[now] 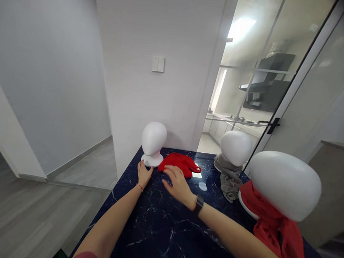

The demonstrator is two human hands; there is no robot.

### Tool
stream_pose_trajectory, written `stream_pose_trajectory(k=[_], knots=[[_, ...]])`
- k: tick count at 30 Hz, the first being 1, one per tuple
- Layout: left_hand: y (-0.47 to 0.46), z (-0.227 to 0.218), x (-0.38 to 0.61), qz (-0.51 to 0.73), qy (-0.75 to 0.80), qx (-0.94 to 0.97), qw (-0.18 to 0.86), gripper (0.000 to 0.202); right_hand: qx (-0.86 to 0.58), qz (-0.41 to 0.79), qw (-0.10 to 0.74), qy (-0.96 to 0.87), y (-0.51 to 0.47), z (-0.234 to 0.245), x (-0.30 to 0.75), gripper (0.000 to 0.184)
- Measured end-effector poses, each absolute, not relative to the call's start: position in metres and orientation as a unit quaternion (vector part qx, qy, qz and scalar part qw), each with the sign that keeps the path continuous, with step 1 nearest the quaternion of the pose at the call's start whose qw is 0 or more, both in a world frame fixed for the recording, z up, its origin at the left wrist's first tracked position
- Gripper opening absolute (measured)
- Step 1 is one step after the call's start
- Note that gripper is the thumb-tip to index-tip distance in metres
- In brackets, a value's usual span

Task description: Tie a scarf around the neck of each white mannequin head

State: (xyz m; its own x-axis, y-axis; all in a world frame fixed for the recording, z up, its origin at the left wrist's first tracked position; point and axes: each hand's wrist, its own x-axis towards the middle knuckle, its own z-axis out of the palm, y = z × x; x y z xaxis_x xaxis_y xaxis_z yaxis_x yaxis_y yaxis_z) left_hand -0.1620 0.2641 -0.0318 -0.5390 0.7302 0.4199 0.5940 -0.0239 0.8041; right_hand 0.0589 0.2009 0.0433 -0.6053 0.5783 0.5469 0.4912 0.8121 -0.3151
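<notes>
Dark blue, white-veined table [158, 235], far edge along white wall [134, 85] with light switch [158, 64]. Far left corner: white mannequin head [153, 137]; left hand [144, 176] at its base [153, 159], gripping or merely touching, cannot tell. Right hand [179, 187], fingers apart, by red cloth [180, 159] near far edge. Grey-scarfed head [236, 147], red-scarfed head [283, 183] along right edge. Glass door [293, 90], kitchen [259, 96] beyond.

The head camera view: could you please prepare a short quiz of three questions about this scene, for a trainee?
1. How many white mannequin heads stand on the dark table?
2. True or false: the left hand is at the base of the leftmost head.
3. The scarf around the rightmost head is: A grey, B red, C blue?

Key: 1. Three. 2. True. 3. B.
</notes>
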Motion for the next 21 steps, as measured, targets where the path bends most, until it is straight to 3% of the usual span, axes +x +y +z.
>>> stream_pose_trajectory(k=[4, 11, 14, 21], knots=[[0.287, -0.033, -0.169, 0.518, 0.703, 0.486, 0.039, 0.081, -0.486, 0.020, 0.308, -0.818, 0.283, 0.011, 0.051, 0.066], [0.322, -0.030, -0.168, 0.511, 0.715, 0.477, -0.037, 0.100, -0.574, 0.037, 0.268, -0.773, 0.316, -0.033, 0.054, 0.079], [0.332, -0.026, -0.166, 0.504, 0.714, 0.484, -0.050, 0.086, -0.578, 0.016, 0.250, -0.777, 0.314, -0.031, 0.054, 0.078], [0.332, -0.025, -0.166, 0.520, 0.725, 0.450, -0.055, 0.068, -0.588, -0.013, 0.171, -0.791, 0.310, -0.024, 0.051, 0.045]])
